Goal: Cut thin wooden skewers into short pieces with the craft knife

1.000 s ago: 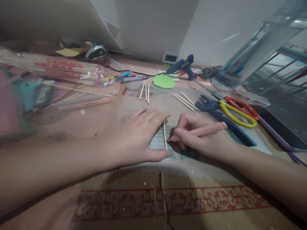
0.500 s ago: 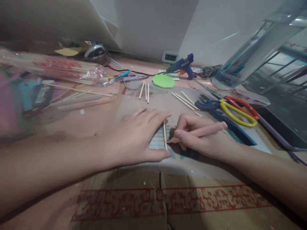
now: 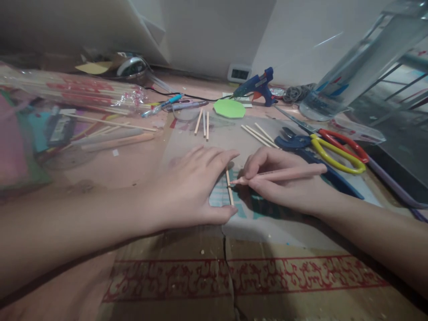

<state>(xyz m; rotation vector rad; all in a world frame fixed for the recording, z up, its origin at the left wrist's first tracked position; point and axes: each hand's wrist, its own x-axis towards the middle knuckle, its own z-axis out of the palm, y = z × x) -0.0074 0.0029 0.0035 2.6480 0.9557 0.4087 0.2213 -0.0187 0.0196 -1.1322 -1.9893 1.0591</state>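
Note:
A short thin wooden stick (image 3: 230, 196) lies on a pale sheet with blue-green print. My left hand (image 3: 197, 187) spans it, with the thumb at the near end and the index finger by the far end. In my right hand (image 3: 284, 178) is a pink pencil (image 3: 294, 172), pinched between thumb and fingers. The pencil's tip rests at or just beside the stick, around its middle. A small dark line crosses the stick there; whether it is a mark or shadow I cannot tell.
Beyond my hands lie several cut sticks (image 3: 207, 127), a green paper octagon (image 3: 229, 108) and a blue glue gun (image 3: 256, 87). On the right are blue-handled cutters (image 3: 294, 141), scissors (image 3: 337, 154) and a clear water container (image 3: 347, 76). Bagged sticks (image 3: 83, 91) lie at left.
The pencil tip has moved away from me along the stick, from its nearer part to about the middle. My left hand keeps its hold; the view has shifted slightly.

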